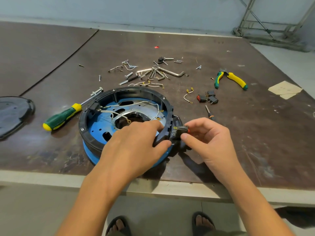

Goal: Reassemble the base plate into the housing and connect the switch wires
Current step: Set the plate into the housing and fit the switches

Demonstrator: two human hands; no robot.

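A green-and-yellow screwdriver (62,117) lies on the left part of the dark brown table (119,48), its tip pointing toward a long bolt (97,91). A flat black cover (13,113) rests at the left edge of the view. Farther back, a bundle of hex keys (160,73) lies among scattered loose screws (127,64), with a small red scrap (156,47) beyond them. Yellow-and-green pliers (231,80) lie to the right with handles spread, near a pale paper patch (285,89).
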